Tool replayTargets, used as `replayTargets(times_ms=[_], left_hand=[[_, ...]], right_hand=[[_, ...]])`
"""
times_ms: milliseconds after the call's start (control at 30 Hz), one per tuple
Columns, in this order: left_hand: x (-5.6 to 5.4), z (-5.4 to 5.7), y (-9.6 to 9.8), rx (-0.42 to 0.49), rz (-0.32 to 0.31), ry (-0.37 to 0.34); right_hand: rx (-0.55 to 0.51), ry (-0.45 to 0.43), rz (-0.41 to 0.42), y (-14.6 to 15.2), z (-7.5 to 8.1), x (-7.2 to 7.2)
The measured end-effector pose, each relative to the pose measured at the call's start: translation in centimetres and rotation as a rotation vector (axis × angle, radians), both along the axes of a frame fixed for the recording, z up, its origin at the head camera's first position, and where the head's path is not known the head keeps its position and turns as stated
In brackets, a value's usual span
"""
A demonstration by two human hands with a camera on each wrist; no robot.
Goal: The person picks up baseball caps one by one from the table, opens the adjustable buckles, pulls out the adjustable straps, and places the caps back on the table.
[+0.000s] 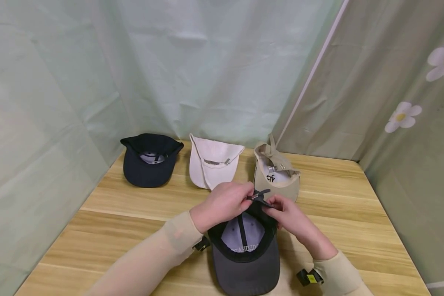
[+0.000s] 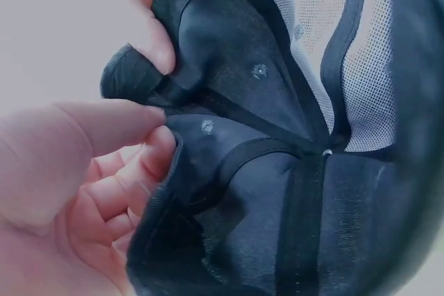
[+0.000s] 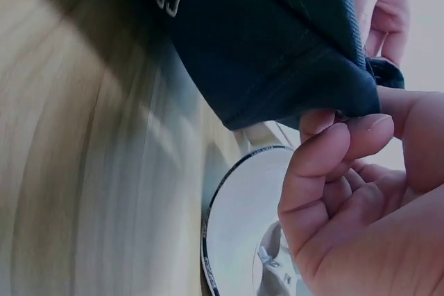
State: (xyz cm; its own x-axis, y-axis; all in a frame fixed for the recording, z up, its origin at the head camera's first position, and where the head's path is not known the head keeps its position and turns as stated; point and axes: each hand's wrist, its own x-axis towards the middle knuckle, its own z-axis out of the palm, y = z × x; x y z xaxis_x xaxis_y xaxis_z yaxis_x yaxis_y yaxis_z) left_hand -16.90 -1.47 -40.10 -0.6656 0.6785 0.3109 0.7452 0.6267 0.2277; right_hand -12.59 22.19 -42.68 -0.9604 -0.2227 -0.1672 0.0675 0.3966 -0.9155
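A dark grey baseball cap (image 1: pixel 246 271) lies upside down near the table's front, its brim toward me. Its pale mesh lining (image 2: pixel 371 53) faces up, with partly readable lettering showing. At the cap's back edge, my left hand (image 1: pixel 225 203) pinches the strap end by a small metal buckle (image 1: pixel 255 196). My right hand (image 1: pixel 290 218) pinches the cap's rear edge on the other side, thumb against curled fingers. In the left wrist view a loose strap tab (image 2: pixel 128 74) sticks out between the two hands. Whether the strap runs through the buckle I cannot tell.
Along the back of the wooden table (image 1: pixel 133 222) stand a navy cap (image 1: pixel 146 170), a white cap (image 1: pixel 216 170) and a beige cap (image 1: pixel 277 191), the last just behind my hands. Pale curtains (image 1: pixel 222 74) close off the back and sides.
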Motion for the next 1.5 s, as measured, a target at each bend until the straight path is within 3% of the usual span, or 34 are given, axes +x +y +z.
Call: replayTargets(times_ms=[167, 300, 500, 633, 900, 1133, 1233, 1367, 1500], left_hand=[[0.1, 0.5, 0.0, -0.035, -0.022, -0.062], [0.2, 1.1, -0.2, -0.006, -0.018, -0.081], [0.2, 1.9, -0.2, 0.068, -0.011, -0.094], [0.1, 2.4, 0.2, 0.094, 0.031, -0.142], [-0.1, 2.2, 1.0, 0.095, 0.079, -0.185], [-0.3, 2.1, 1.2, 0.111, 0.171, -0.166], [-0.3, 2.0, 1.3, 0.094, 0.201, -0.166], [-0.4, 1.8, 1.3, 0.084, 0.222, -0.145], [-0.5, 1.6, 1.3, 0.087, 0.222, -0.123]], right_hand=[[-0.077, -0.005, -0.019, -0.2, 0.1, 0.1], [-0.105, 0.012, -0.018, -0.2, 0.2, 0.1], [-0.094, 0.02, -0.014, -0.2, 0.4, 0.2], [-0.057, 0.06, -0.012, -0.3, 0.4, 0.4], [0.124, 0.287, -0.037, -0.7, 0.2, 0.6], [0.433, 0.726, 0.032, -0.8, -0.4, 0.7], [0.51, 0.87, 0.053, -0.8, -0.8, 0.6], [0.544, 0.956, 0.059, -0.8, -1.0, 0.7], [0.542, 0.908, 0.021, -0.8, -0.9, 0.8]])
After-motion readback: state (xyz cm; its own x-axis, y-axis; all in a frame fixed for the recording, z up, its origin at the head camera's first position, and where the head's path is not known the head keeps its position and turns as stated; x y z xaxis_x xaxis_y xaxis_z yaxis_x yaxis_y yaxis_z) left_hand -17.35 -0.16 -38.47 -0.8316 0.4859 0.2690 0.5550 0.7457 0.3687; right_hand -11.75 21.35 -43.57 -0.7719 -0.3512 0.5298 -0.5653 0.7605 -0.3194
